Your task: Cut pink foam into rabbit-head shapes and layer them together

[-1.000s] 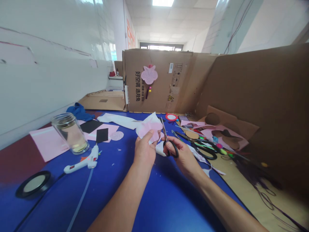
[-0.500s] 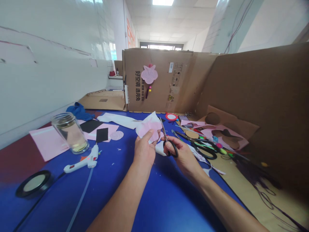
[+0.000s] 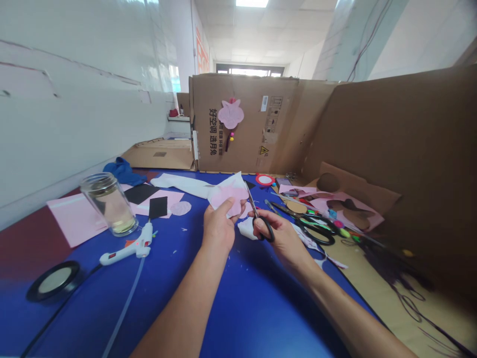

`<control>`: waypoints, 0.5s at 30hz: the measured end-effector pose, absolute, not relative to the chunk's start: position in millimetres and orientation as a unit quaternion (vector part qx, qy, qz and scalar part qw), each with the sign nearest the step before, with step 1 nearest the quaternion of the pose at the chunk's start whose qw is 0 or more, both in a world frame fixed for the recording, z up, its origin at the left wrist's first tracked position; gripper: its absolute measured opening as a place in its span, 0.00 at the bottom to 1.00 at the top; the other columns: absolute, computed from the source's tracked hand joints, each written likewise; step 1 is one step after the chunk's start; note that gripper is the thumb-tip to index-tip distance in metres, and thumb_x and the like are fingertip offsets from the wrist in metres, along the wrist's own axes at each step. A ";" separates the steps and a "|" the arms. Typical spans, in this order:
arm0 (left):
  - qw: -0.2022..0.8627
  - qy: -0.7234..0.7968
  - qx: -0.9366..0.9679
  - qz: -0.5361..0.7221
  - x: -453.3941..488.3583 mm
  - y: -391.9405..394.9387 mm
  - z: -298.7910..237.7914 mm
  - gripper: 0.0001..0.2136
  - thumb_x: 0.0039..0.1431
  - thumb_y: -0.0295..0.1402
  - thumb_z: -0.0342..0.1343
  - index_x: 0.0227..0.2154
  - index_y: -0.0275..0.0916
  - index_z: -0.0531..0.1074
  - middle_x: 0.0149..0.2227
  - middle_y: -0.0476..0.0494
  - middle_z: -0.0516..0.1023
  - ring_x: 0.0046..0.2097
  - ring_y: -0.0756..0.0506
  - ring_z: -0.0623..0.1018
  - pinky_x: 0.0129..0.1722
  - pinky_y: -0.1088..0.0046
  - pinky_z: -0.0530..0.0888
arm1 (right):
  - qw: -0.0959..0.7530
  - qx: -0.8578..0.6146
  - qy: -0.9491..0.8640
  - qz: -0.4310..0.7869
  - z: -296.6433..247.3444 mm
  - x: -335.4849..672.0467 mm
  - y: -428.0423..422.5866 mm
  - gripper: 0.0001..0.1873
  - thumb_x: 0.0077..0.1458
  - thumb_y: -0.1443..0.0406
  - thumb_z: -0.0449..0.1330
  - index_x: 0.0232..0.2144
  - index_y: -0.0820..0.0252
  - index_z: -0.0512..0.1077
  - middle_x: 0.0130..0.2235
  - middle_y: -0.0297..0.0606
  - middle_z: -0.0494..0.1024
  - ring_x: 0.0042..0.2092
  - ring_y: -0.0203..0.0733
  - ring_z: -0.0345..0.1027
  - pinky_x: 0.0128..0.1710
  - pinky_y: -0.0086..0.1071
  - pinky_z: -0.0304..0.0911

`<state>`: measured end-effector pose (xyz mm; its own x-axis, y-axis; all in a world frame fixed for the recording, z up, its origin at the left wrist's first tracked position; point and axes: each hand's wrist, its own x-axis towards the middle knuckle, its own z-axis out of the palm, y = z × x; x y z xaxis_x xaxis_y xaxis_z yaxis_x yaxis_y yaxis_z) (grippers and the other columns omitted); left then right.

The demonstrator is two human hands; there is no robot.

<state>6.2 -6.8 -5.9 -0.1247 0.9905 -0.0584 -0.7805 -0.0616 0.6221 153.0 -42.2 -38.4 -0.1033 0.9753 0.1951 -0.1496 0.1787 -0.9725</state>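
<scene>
My left hand (image 3: pixel 219 223) pinches a pink felt piece (image 3: pixel 229 195) laid against white fabric (image 3: pixel 237 180), thumb on top and fingers beneath. In my right hand (image 3: pixel 281 236) are black-handled scissors (image 3: pixel 267 229), the fingers through the loops. Their blades (image 3: pixel 250 196) point up and away, at the right edge of the white fabric. Whether they are touching it I cannot tell. Below the hands lies a crumpled white cloth (image 3: pixel 246 228). A pink felt scrap (image 3: pixel 246 211) shows just behind the scissors.
On the left are a glass jar (image 3: pixel 112 209), a white glue gun (image 3: pixel 130 248), black tape (image 3: pixel 54 281) and pink sheets (image 3: pixel 70 219). Larger scissors (image 3: pixel 316 231) and felt scraps (image 3: pixel 354 211) crowd the right. A cardboard wall (image 3: pixel 283 129) with a pink flower-shaped ornament (image 3: pixel 231 115) closes the back.
My left hand has shifted slightly left with the felt and white fabric, away from the scissor blades. My right hand with the scissors has barely moved.
</scene>
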 end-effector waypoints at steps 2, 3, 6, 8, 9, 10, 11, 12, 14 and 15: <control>0.624 0.270 0.217 0.700 4.4 -6.3 -5.4 0.18 0.46 0.23 0.68 0.42 0.36 0.78 0.36 0.40 0.86 0.35 0.41 0.86 0.46 0.58 0.81 | 0.545 -0.392 -0.537 0.511 -35.8 152.6 -42.6 0.27 0.53 0.49 0.73 0.47 0.61 0.80 0.27 0.31 0.72 0.30 0.36 0.60 0.33 0.32 0.56; 0.621 0.272 0.224 0.700 3.6 -6.1 -5.3 0.18 0.46 0.23 0.69 0.42 0.36 0.78 0.35 0.40 0.86 0.34 0.41 0.86 0.46 0.58 0.81 | 0.544 -0.396 -0.537 0.509 -34.8 152.4 -42.9 0.27 0.53 0.49 0.73 0.47 0.61 0.80 0.27 0.31 0.72 0.30 0.36 0.60 0.33 0.32 0.56; 0.614 0.283 0.237 0.697 1.1 -5.6 -4.4 0.17 0.46 0.23 0.68 0.41 0.36 0.78 0.35 0.40 0.86 0.34 0.41 0.86 0.44 0.59 0.82 | 0.539 -0.409 -0.538 0.503 -32.7 152.1 -43.8 0.28 0.52 0.48 0.73 0.47 0.61 0.80 0.27 0.32 0.72 0.30 0.37 0.61 0.33 0.33 0.57; 0.610 0.293 0.245 0.694 -0.8 -5.3 -3.4 0.17 0.45 0.23 0.68 0.41 0.36 0.78 0.35 0.40 0.86 0.34 0.40 0.86 0.43 0.59 0.81 | 0.533 -0.418 -0.541 0.499 -31.7 152.2 -44.3 0.29 0.51 0.47 0.73 0.47 0.61 0.81 0.27 0.32 0.73 0.30 0.38 0.62 0.33 0.33 0.58; 0.607 0.296 0.248 0.694 -1.8 -5.1 -2.8 0.17 0.45 0.22 0.68 0.41 0.36 0.78 0.35 0.40 0.86 0.34 0.40 0.86 0.43 0.60 0.81 | 0.529 -0.422 -0.542 0.498 -31.3 152.2 -44.5 0.29 0.50 0.47 0.73 0.47 0.61 0.81 0.27 0.32 0.74 0.30 0.38 0.62 0.33 0.33 0.58; 0.604 0.300 0.251 0.694 -2.7 -4.8 -2.2 0.18 0.45 0.22 0.68 0.42 0.36 0.78 0.34 0.40 0.86 0.34 0.40 0.86 0.43 0.60 0.81 | 0.527 -0.426 -0.542 0.497 -30.7 152.3 -44.6 0.29 0.50 0.47 0.73 0.46 0.61 0.81 0.27 0.32 0.74 0.30 0.38 0.62 0.33 0.33 0.58; 0.601 0.303 0.253 0.695 -3.6 -4.5 -1.7 0.18 0.45 0.22 0.68 0.41 0.36 0.78 0.34 0.40 0.85 0.34 0.40 0.86 0.42 0.60 0.81 | 0.525 -0.429 -0.541 0.498 -30.2 152.2 -44.7 0.29 0.49 0.47 0.74 0.46 0.61 0.81 0.27 0.32 0.74 0.30 0.38 0.62 0.33 0.33 0.58; 0.599 0.305 0.253 0.696 -4.4 -4.2 -1.4 0.17 0.45 0.22 0.68 0.41 0.36 0.78 0.34 0.40 0.85 0.33 0.40 0.85 0.42 0.61 0.81 | 0.525 -0.431 -0.538 0.500 -29.5 152.2 -44.7 0.29 0.48 0.47 0.74 0.46 0.60 0.81 0.27 0.32 0.74 0.30 0.38 0.62 0.33 0.33 0.58; 0.596 0.306 0.255 0.697 -5.7 -3.4 -1.2 0.16 0.44 0.23 0.68 0.40 0.36 0.78 0.33 0.40 0.85 0.33 0.41 0.85 0.42 0.61 0.81 | 0.524 -0.432 -0.533 0.504 -28.3 152.1 -44.6 0.30 0.47 0.47 0.74 0.45 0.61 0.82 0.27 0.32 0.74 0.30 0.38 0.62 0.33 0.33 0.59; 0.596 0.306 0.257 0.697 -6.2 -3.0 -1.4 0.16 0.44 0.23 0.68 0.39 0.36 0.77 0.33 0.40 0.85 0.33 0.41 0.85 0.42 0.61 0.81 | 0.524 -0.432 -0.532 0.506 -27.8 152.0 -44.6 0.30 0.47 0.47 0.75 0.45 0.61 0.82 0.27 0.32 0.74 0.30 0.37 0.62 0.33 0.33 0.59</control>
<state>-6.2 -3.0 -1.4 -0.1580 0.9874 -0.0070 -0.6734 -0.1025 0.7321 152.0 -44.6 -27.8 -0.0782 0.9896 0.1205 -0.0693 0.1152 -0.9909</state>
